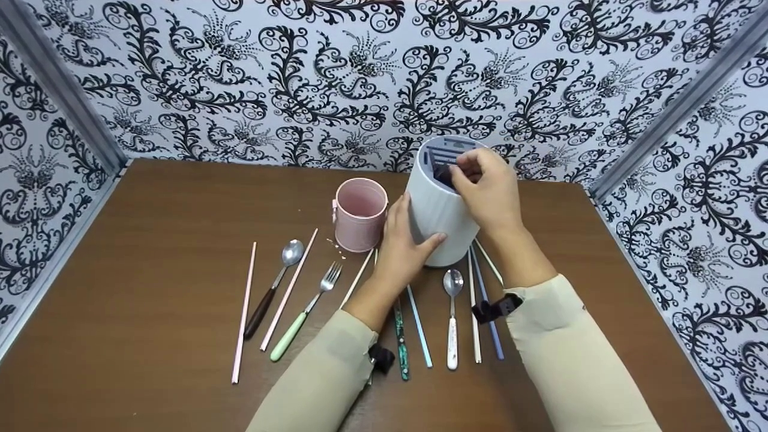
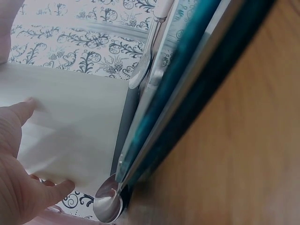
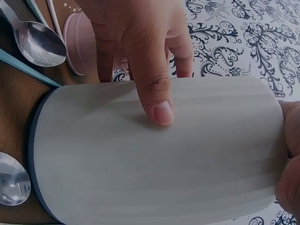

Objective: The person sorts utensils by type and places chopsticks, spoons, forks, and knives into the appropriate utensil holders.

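A white cylindrical holder (image 1: 441,225) with a slotted grey top stands on the table, leaning slightly. My left hand (image 1: 403,249) grips its side low down, thumb in front and fingers around the left; the right wrist view shows that thumb pressing the holder's smooth wall (image 3: 140,164). At the slotted top, my right hand (image 1: 493,192) pinches a small dark piece (image 1: 444,175) that sits at the opening. Fingers cover most of this piece, so its kind is unclear. Just left of the holder is a pink cup (image 1: 360,219), close to my left fingers.
Left of my arms lie pink chopsticks (image 1: 244,312), a dark-handled spoon (image 1: 261,312) and a green-handled fork (image 1: 291,336). Between my arms are a green patterned handle (image 1: 401,342), a white-handled spoon (image 1: 452,342) and a blue chopstick (image 1: 495,339). A patterned wall (image 1: 336,78) rises behind the table.
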